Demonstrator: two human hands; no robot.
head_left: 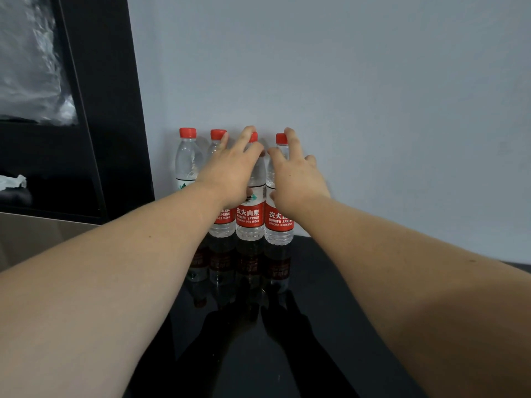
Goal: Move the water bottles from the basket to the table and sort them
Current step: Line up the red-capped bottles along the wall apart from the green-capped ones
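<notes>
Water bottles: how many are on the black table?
4, in a row by the wall: leftmost bottle untouched; second bottle and third bottle behind the left hand; fourth bottle behind the right hand. None seems hidden.

wall (373,81): plain grey-blue, fills the background | black panel (115,110): tall, dark, stands at left against the wall | plastic film (28,67): clear, crinkled, upper left beside the panel | white scrap (13,182): crumpled, at the left edge on a dark shape | beige surface (34,234): flat, lower left below the panel
</notes>
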